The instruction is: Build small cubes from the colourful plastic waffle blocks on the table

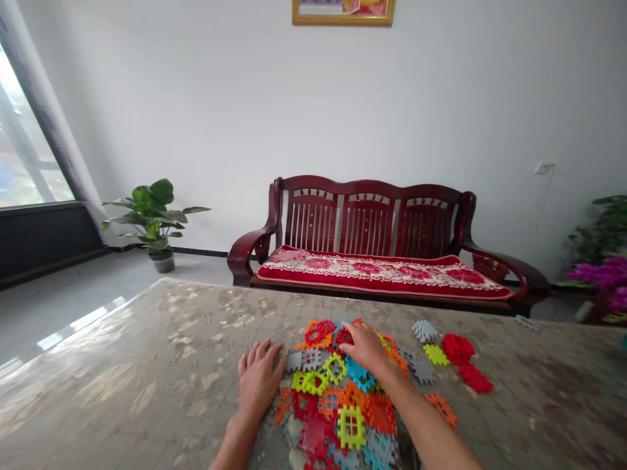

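A heap of interlocking plastic building tiles in red, orange, lime green, blue and grey lies on the table before me. My left hand [261, 373] rests on the tablecloth just left of the heap, its fingers apart and nothing in it. Over the far side of the heap reaches my right hand [365, 348], with thumb and fingers around a red tile [344, 337]. Nearer to me are a lime green window tile [351, 427] and an orange tile [380, 413]. A grey window tile [312, 359] lies close to my left fingertips.
Right of the heap lie a grey stack [425, 331], a lime green tile [436, 354], red tiles [458, 349] and an orange tile [442, 408]. A patterned cloth covers the table [161, 365]. Beyond its far edge stand a wooden bench [369, 219] and a potted plant [159, 215].
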Action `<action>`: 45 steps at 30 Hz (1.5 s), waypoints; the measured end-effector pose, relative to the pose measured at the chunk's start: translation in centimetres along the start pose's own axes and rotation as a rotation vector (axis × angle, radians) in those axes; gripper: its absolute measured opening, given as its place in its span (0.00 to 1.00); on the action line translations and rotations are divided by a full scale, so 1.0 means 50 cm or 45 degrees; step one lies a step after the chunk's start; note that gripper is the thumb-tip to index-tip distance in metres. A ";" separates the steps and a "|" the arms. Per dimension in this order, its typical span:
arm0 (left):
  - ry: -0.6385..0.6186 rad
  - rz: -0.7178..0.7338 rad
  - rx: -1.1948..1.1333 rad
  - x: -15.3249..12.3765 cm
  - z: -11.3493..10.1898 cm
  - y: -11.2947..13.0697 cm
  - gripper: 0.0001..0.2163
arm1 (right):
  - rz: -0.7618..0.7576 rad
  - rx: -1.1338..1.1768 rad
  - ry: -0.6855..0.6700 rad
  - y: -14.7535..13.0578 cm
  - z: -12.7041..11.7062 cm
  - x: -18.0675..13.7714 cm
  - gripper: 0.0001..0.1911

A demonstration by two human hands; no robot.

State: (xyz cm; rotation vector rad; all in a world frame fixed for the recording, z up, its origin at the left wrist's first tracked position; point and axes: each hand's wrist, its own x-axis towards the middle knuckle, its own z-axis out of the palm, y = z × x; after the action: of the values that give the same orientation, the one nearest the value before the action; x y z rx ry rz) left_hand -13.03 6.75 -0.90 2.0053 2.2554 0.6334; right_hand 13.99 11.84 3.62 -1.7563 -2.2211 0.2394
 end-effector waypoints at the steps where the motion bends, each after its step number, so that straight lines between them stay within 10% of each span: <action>1: 0.004 0.005 -0.003 0.002 0.001 0.000 0.17 | 0.006 -0.003 0.011 0.000 -0.002 0.000 0.29; 25: -0.029 0.063 0.049 0.017 -0.012 0.007 0.17 | 0.043 0.058 -0.058 -0.093 0.011 0.096 0.25; 45: -0.042 0.099 0.144 0.024 0.002 -0.004 0.19 | 0.289 0.439 0.308 0.124 -0.065 -0.183 0.23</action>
State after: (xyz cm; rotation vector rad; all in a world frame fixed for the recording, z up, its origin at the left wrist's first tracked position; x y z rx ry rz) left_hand -13.38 7.94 -0.79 2.1474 2.2521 0.4843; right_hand 22.70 4.28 3.58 -1.7373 -1.6979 0.4083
